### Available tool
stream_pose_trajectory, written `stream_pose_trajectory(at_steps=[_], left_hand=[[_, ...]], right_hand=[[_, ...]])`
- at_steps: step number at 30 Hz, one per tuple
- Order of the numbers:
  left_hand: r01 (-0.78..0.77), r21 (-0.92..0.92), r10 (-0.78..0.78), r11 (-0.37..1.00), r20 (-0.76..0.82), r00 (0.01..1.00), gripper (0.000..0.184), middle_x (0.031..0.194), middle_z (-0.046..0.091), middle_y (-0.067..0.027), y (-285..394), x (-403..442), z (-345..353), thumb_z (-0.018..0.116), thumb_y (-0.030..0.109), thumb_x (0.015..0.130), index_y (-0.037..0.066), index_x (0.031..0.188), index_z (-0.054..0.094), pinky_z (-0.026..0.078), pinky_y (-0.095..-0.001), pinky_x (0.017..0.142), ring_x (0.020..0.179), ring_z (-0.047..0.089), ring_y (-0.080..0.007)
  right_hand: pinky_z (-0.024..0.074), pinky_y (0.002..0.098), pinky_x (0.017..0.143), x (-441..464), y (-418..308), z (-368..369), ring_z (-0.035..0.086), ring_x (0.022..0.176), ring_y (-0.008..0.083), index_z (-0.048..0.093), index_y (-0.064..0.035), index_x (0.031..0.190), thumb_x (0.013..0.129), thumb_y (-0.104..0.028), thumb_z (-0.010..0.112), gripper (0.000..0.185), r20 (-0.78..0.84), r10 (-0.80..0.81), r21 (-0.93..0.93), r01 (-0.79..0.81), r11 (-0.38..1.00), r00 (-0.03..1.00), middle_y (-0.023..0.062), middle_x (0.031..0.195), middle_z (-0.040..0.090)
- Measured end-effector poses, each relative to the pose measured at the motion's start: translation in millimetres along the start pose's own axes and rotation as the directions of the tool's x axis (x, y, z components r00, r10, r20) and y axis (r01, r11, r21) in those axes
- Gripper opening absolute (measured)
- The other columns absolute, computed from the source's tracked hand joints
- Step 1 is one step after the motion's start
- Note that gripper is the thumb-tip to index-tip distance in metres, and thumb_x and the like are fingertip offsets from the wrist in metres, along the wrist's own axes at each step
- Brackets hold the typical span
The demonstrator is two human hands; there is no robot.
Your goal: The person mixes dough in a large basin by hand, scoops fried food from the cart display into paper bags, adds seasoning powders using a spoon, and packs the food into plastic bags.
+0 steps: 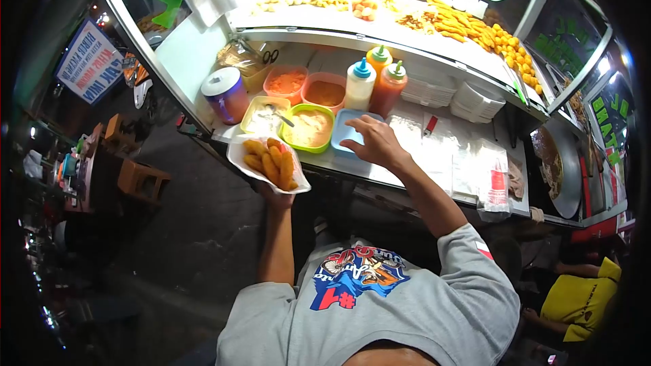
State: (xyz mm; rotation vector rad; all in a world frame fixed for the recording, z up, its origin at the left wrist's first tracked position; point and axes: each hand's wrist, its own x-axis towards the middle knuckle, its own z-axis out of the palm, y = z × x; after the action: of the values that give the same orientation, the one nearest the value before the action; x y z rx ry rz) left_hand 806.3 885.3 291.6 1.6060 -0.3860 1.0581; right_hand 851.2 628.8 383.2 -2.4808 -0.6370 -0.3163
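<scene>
My left hand (277, 196) holds a white paper tray (298, 181) of golden fried pieces (271, 163) from below, in front of the stall counter. Over a light blue container (342, 137) is my right hand (371, 141), its fingers apart and holding nothing. Left of that container sit a lime green tub (310, 127) of pale sauce and a pale yellow tub (266, 115) with a spoon (283, 119). Behind them are two pink tubs, one with orange-red contents (286, 83), the other with brown sauce (325, 92).
Squeeze bottles (388, 88) stand behind my right hand. A purple canister (226, 98) is at the left. Stacked white trays (477, 100) and plastic bags (493, 173) lie rightward. Fried food (461, 20) fills the upper shelf. A wide pan (556, 166) and a person in yellow (583, 298) are far right.
</scene>
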Motion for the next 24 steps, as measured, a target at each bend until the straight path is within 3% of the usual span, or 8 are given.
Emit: stream_pose_trajectory(at_steps=[1,2,3,8,11,14,18,24], left_hand=[[0.321,-0.738,-0.403,0.594,0.073,0.912,0.061,0.144,0.040,-0.0082,-23,-11,-22,0.047,0.049,0.093,0.013,0.141,0.036,0.032,-0.0455,0.109,0.130,0.041,-0.0240],[0.290,-0.912,-0.553,-0.290,0.407,0.727,0.062,0.142,0.043,-0.0068,-39,-15,-36,0.046,0.052,0.093,0.014,0.141,0.037,0.032,-0.0440,0.110,0.128,0.044,-0.0229],[0.335,-0.931,-0.377,-0.144,0.365,0.851,0.051,0.144,0.040,-0.0087,-29,-3,-36,0.038,0.039,0.100,0.012,0.143,0.033,0.025,-0.0449,0.115,0.132,0.040,-0.0260],[0.461,-0.817,-0.532,0.346,0.234,0.814,0.055,0.143,0.044,-0.0041,-50,-8,-71,0.043,0.050,0.094,0.020,0.140,0.040,0.023,-0.0487,0.114,0.131,0.042,-0.0252],[0.337,-0.934,-0.630,-0.121,0.335,0.701,0.052,0.142,0.044,-0.0053,-50,12,-74,0.043,0.044,0.095,0.020,0.140,0.041,0.026,-0.0575,0.110,0.131,0.042,-0.0294],[0.325,-0.945,-0.697,-0.034,0.256,0.670,0.051,0.142,0.045,-0.0053,-58,12,-80,0.044,0.042,0.095,0.019,0.140,0.041,0.026,-0.0567,0.110,0.130,0.043,-0.0292],[0.280,-0.960,-0.746,0.012,0.178,0.641,0.050,0.141,0.046,-0.0054,-59,25,-83,0.046,0.041,0.094,0.018,0.139,0.042,0.026,-0.0563,0.110,0.130,0.043,-0.0288],[0.294,-0.948,-0.647,-0.122,0.301,0.701,0.053,0.138,0.049,-0.0050,-95,2,-106,0.051,0.044,0.092,0.018,0.137,0.045,0.026,-0.0560,0.110,0.129,0.044,-0.0276]], right_hand=[[0.0510,0.0441,0.072,12,-4,13,0.065,0.086,0.0330,0.063,-0.0093,0.112,0.079,-0.041,0.069,0.046,0.066,0.010,-0.013,-0.009,1.000,0.998,0.0141,0.092,0.065],[0.0504,0.0451,0.075,25,-10,24,0.064,0.089,0.0339,0.062,-0.0097,0.114,0.078,-0.045,0.069,0.050,0.129,0.018,-0.028,-0.015,0.999,0.992,0.0149,0.092,0.065],[0.0499,0.0460,0.077,38,-15,35,0.063,0.091,0.0348,0.062,-0.0101,0.116,0.077,-0.048,0.068,0.055,0.195,0.026,-0.045,-0.018,0.999,0.980,0.0157,0.092,0.065],[0.0503,0.0447,0.070,97,-31,102,0.065,0.083,0.0333,0.065,-0.0110,0.109,0.077,-0.031,0.069,0.038,0.180,-0.128,0.098,0.111,0.989,0.975,0.0175,0.087,0.067],[0.0496,0.0370,0.061,122,-22,141,0.065,0.065,0.0264,0.069,-0.0074,0.103,0.078,-0.015,0.065,0.026,0.092,-0.025,0.360,-0.010,0.933,0.995,0.0147,0.072,0.066],[0.0435,0.0287,0.052,148,-31,162,0.053,0.051,0.0129,0.068,-0.0023,0.102,0.079,-0.012,0.067,0.025,-0.059,0.069,0.526,-0.028,0.850,0.996,0.0085,0.059,0.060],[0.0380,0.0279,0.049,154,-42,154,0.044,0.048,0.0074,0.067,-0.0024,0.105,0.082,-0.010,0.063,0.025,0.176,0.056,0.534,-0.143,0.833,0.983,0.0019,0.052,0.049],[0.0494,0.0277,0.075,141,-27,166,0.061,0.078,0.0116,0.063,0.0025,0.092,0.082,-0.006,0.058,0.014,0.145,0.073,0.782,-0.160,0.602,0.987,0.0059,0.082,0.065]])
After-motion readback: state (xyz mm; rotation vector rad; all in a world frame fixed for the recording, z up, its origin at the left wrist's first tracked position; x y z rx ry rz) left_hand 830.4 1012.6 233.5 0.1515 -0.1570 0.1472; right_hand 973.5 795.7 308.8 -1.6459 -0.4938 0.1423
